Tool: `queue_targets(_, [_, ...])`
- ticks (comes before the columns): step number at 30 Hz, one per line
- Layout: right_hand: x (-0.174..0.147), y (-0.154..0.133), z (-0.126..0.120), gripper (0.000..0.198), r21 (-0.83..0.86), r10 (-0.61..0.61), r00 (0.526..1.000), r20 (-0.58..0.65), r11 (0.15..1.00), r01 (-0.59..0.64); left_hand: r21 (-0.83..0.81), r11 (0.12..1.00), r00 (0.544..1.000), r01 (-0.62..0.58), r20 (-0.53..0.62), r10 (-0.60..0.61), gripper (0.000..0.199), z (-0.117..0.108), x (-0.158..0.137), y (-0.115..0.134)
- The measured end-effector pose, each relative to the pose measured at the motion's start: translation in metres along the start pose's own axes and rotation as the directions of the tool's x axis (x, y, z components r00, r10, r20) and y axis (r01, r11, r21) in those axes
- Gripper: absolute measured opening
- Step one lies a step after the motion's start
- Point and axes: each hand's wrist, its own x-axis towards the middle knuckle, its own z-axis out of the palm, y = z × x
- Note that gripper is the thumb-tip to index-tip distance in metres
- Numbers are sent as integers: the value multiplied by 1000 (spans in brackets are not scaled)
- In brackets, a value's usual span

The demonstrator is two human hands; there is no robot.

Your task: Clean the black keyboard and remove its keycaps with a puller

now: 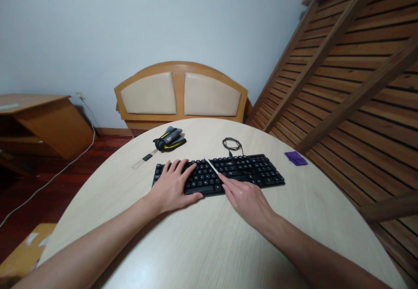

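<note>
A black keyboard (235, 171) lies flat on the round, light wood table. My left hand (171, 184) rests over its left part with the fingers spread across the keys and the thumb along the front edge. Between the fingers of my right hand (244, 195) is a thin white stick (211, 166), slanting up and left over the middle keys. Its far tip is at the keyboard's back edge; what kind of tool it is I cannot make out. Some keys are hidden under both hands.
Behind the keyboard lie its coiled black cable (232, 142) and a grey, black and yellow folded bundle (169, 139) with a wire-ended piece (146, 157). A folded purple cloth (295, 158) sits at the right. Wooden slats (355, 93) lean beside the table (202, 254).
</note>
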Motion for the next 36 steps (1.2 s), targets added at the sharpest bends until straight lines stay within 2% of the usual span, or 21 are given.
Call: queue_targets(36, [2, -1, 1, 37, 78, -5, 998, -58, 997, 10, 37, 999, 1000, 1, 10, -1, 92, 1, 3, 0])
